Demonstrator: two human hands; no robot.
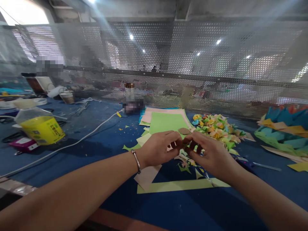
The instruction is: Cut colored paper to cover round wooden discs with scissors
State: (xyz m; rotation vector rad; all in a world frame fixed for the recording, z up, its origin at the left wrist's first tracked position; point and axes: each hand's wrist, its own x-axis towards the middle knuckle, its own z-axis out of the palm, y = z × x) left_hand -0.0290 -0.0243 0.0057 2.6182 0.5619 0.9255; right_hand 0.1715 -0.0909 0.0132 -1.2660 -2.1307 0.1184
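My left hand (162,147), with a silver bracelet at the wrist, has its fingers pinched together near the middle of the view. My right hand (209,154) meets it there, its fingertips also pinched. Whatever lies between the fingertips is too small and hidden to name. Just beyond them is a brown round piece (184,131). Behind my left hand lie green paper sheets (168,122) on pink ones. A heap of folded paper pieces (216,128) sits behind my right hand. Paper scraps (185,163) and a pale green strip (173,186) lie below the hands.
On the blue table (96,125) a yellow-labelled bottle (39,126) stands at the left, near a white cable (79,140). A lidded jar (130,93) stands before the perforated metal screen (149,57). Stacked coloured paper (286,131) and a blue-handled tool (245,163) are at the right.
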